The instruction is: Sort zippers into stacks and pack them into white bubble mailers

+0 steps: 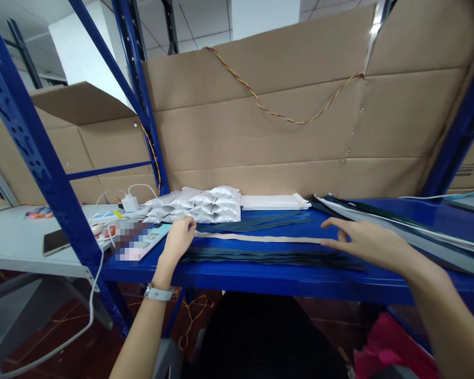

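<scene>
A long, flat beige strip (260, 238) lies across the blue steel shelf (260, 281), stretched between my hands. My left hand (179, 239) is closed over the strip's left end. My right hand (363, 242) reaches in from the right, with its fingers apart and its thumb tip at the other end of the strip. Dark green strips (268, 257) lie in a flat bundle just in front of the beige one, and more (256, 223) lie behind it. A white wristband (158, 292) circles my left wrist.
White foil packs (193, 205) and a white flat box (272, 202) stand at the shelf's back. A long stack of strips (411, 231) lies to the right. A blue upright (51, 168) stands left, beside a grey table holding a phone (56, 242). Cardboard (260, 126) lines the back.
</scene>
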Available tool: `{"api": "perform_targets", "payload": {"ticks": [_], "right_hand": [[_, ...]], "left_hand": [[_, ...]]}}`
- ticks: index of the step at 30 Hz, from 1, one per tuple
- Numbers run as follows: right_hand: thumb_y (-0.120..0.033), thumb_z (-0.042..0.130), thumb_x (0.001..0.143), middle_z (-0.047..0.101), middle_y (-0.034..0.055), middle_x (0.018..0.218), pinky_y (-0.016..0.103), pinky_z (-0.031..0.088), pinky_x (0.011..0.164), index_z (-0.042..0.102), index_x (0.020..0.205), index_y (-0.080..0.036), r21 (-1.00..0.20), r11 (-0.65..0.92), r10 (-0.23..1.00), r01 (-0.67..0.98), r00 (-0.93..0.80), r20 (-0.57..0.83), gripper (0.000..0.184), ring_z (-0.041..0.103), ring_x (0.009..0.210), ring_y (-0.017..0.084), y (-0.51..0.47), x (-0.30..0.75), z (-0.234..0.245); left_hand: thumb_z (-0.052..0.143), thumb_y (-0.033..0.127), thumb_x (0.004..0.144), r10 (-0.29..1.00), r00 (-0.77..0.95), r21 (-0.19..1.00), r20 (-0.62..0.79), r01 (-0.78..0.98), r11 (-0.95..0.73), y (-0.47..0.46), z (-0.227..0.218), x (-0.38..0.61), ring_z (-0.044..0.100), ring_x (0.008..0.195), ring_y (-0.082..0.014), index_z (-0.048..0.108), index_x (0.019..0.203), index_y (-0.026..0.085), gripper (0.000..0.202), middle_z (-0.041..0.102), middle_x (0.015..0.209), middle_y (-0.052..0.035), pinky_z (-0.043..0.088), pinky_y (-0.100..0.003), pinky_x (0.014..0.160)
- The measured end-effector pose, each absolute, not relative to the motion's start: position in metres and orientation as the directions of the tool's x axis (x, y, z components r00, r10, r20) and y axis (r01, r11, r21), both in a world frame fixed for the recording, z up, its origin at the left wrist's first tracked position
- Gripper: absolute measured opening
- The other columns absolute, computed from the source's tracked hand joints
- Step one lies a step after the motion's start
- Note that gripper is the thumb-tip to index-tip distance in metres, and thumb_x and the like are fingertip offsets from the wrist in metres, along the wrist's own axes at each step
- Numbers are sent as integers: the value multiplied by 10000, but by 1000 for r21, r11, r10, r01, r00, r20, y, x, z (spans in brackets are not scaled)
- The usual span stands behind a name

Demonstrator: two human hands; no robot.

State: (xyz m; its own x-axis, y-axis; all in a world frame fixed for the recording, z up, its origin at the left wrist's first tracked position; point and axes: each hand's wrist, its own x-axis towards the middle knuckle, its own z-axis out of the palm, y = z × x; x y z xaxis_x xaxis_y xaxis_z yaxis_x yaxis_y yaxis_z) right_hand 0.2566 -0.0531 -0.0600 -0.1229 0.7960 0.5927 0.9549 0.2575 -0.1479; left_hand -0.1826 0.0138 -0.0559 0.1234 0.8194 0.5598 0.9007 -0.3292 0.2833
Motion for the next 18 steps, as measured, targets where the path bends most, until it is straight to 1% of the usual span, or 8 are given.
{"api": "perform_targets", "payload": {"ticks": [2, 3, 6, 9, 11, 13, 16, 18], "right_hand": [[-539, 583, 770, 611, -14, 602, 269, 341, 487, 655, 933, -262, -189, 260, 862, 947, -140, 487, 329, 559, 495, 173, -57, 246, -52], [-522, 567, 792, 623, -9, 629, 271, 352, 499, 649, 929, -257, -223, 267, 877, 937, -141, 459, 309, 570, 524, 175, -60, 238, -48], [-478, 525, 842, 639, 4, 661, 271, 386, 546, 642, 819, -235, -369, 379, 868, 849, -188, 460, 271, 583, 586, 167, -73, 201, -39], [-426, 452, 903, 650, 6, 676, 260, 403, 568, 634, 787, -221, -535, 518, 845, 668, -303, 440, 297, 583, 599, 149, -89, 158, -38], [-397, 449, 912, 666, 11, 716, 257, 413, 575, 638, 853, -215, -602, 561, 827, 568, -352, 439, 269, 588, 598, 143, -96, 136, -41], [-363, 461, 910, 670, 17, 735, 255, 418, 569, 629, 862, -204, -635, 587, 809, 502, -366, 459, 236, 580, 568, 134, -100, 123, -45], [-307, 432, 917, 637, 2, 659, 244, 407, 540, 573, 725, -191, -666, 601, 799, 442, -357, 484, 264, 539, 486, 111, -100, 117, -49], [-283, 419, 916, 602, -14, 596, 235, 383, 519, 542, 691, -195, -654, 603, 797, 456, -352, 490, 271, 519, 469, 106, -99, 118, -49]], "left_hand": [[427, 187, 861, 793, 114, 314, 598, 878, -362, 8, -49, -174, 599, 807, -199, 562, 850, 171, 137, 625, 840, -56, 441, -318, 784], [395, 210, 888, 784, 114, 335, 610, 860, -385, 4, -46, -168, 605, 804, -189, 542, 888, 179, 150, 624, 836, -44, 447, -306, 776], [377, 261, 916, 768, 135, 459, 626, 732, -503, -13, -38, -141, 606, 735, -155, 506, 915, 196, 145, 599, 790, -11, 465, -267, 714], [417, 275, 909, 752, 209, 566, 625, 543, -621, -37, -33, -104, 573, 694, -138, 520, 904, 197, 130, 562, 749, 3, 468, -254, 684], [419, 281, 917, 742, 291, 588, 604, 466, -661, -55, -32, -82, 554, 684, -132, 533, 916, 199, 140, 553, 731, 8, 465, -249, 673], [425, 269, 921, 732, 365, 594, 575, 429, -680, -70, -31, -65, 530, 652, -124, 539, 928, 201, 133, 534, 691, 20, 450, -237, 639], [433, 221, 918, 713, 428, 570, 556, 428, -701, -84, -31, -50, 478, 588, -112, 541, 962, 201, 119, 490, 625, 41, 413, -223, 583], [435, 193, 913, 694, 439, 531, 571, 447, -720, -87, -31, -46, 464, 569, -110, 543, 992, 200, 134, 484, 608, 47, 404, -224, 579]]}}
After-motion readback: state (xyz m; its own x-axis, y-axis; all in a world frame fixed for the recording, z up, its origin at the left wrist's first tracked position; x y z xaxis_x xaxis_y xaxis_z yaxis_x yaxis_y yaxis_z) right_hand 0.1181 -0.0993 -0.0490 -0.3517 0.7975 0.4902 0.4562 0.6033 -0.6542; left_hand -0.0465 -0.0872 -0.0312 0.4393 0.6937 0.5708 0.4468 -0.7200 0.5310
